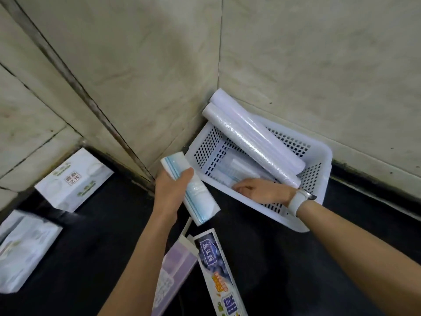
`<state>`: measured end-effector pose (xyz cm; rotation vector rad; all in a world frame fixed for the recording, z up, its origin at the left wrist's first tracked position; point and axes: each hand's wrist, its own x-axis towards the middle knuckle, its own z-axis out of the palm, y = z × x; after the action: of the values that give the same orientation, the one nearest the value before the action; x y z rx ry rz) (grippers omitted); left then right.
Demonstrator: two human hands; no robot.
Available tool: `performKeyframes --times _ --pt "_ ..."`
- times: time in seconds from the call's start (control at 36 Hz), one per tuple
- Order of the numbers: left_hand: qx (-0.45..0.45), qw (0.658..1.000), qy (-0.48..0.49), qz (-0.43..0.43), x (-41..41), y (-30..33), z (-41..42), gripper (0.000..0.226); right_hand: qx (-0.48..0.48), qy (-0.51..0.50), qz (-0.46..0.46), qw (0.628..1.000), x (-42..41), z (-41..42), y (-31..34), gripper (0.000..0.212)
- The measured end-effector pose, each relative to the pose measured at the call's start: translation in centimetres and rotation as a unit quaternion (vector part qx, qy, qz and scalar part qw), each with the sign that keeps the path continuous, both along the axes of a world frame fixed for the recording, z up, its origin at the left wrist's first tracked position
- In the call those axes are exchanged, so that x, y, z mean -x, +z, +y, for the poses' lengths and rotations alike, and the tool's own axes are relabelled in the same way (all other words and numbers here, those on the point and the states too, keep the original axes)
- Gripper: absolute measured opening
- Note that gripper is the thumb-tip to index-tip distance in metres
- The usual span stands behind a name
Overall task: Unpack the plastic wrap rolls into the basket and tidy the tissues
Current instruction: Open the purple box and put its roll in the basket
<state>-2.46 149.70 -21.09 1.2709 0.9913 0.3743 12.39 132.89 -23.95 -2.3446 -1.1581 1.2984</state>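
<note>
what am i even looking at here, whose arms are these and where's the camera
One picture, from a camera worn on a person's head, looking down at their own bare arms. The left hand grips a wrapped roll. The right hand, wearing a white watch, reaches into a white perforated basket, touching a flat pack on its floor. Two long plastic wrap rolls lean in the basket. Tissue packs and opened boxes lie on the dark counter.

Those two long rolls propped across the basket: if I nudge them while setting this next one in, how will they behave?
The two long rolls are round and glossy, so they will probably roll or slide. Their far ends overhang the basket rim into the wall corner, so a nudge could tip them. They look stiff, likely moving whole rather than bending. The right hand is already inside, below them.
</note>
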Motion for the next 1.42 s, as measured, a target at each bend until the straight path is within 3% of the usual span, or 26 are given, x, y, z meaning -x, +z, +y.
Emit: performKeyframes --times 0.14,0.22,0.31,0.39,0.42,0.47,0.56,0.64,0.72,0.81,0.89,0.94,1.0,1.11,1.25,1.31,1.42 --pt "-0.002 1.0 -0.027 0.001 -0.4 0.1 -0.6 0.025 -0.016 0.109 -0.134 0.985 -0.6 0.2 -1.0 0.041" --pt "0.015 0.999 -0.036 0.0 -0.8 0.7 -0.7 0.03 -0.027 0.089 -0.155 0.983 -0.7 -0.1 -1.1 0.038" --pt "0.035 0.998 -0.057 -0.015 -1.5 1.3 -0.5 0.029 -0.132 -0.045 -0.113 0.984 -0.1 -0.3 0.4 0.033" --pt "0.069 0.994 -0.065 -0.05 -2.7 2.1 -0.7 0.03 -0.234 -0.204 0.068 0.948 1.2 -0.4 3.6 0.045" --pt "0.072 0.994 -0.063 -0.06 -3.2 2.2 -0.9 0.029 -0.253 -0.216 0.12 0.935 1.7 -0.4 4.5 0.049" --pt "0.069 0.993 -0.057 -0.076 -4.1 2.5 -1.5 0.03 -0.248 -0.191 0.136 0.94 2.2 -0.3 5.5 0.045" --pt "0.035 0.994 -0.062 -0.077 -5.1 2.5 -2.4 0.034 -0.225 -0.189 0.099 0.951 2.3 -0.1 5.4 0.034" --pt "-0.113 0.989 -0.092 -0.003 -5.3 2.0 -2.5 0.026 -0.233 -0.237 0.031 0.943 1.6 -0.3 4.8 0.028" --pt "-0.314 0.933 -0.123 0.123 -4.6 0.6 -1.8 0.048 -0.225 -0.262 -0.114 0.931 0.4 -0.7 3.4 0.034" --pt "-0.411 0.873 -0.184 0.189 -3.2 -1.3 -1.4 0.052 -0.178 -0.225 -0.18 0.941 -0.1 -0.7 1.5 0.037" --pt "-0.45 0.834 -0.227 0.223 -2.3 -2.7 -1.9 0.053 -0.129 -0.17 -0.118 0.97 0.1 0.1 -0.1 0.034" --pt "-0.458 0.83 -0.221 0.228 -2.2 -3.0 -2.2 0.053 -0.094 -0.12 -0.113 0.982 0.2 0.8 -0.8 0.024" --pt "-0.464 0.829 -0.215 0.229 -2.3 -3.1 -2.3 0.052 -0.069 -0.068 -0.181 0.979 0.3 1.0 -1.3 0.013" --pt "-0.475 0.818 -0.212 0.246 -2.4 -3.0 -2.6 0.049 -0.06 0.017 -0.348 0.936 0.2 0.4 -1.4 0.039" --pt "-0.48 0.816 -0.199 0.253 -2.6 -3.2 -3.0 0.045 -0.211 -0.057 -0.425 0.878 -0.4 -1.3 -0.4 0.027" --pt "-0.478 0.818 -0.193 0.253 -2.7 -3.2 -3.3 0.044 -0.194 -0.095 -0.442 0.871 -1.1 -1.9 -0.2 0.035" --pt "-0.474 0.822 -0.182 0.255 -2.8 -3.3 -3.5 0.042 -0.098 -0.123 -0.424 0.892 -2.4 -2.5 -0.6 0.05"
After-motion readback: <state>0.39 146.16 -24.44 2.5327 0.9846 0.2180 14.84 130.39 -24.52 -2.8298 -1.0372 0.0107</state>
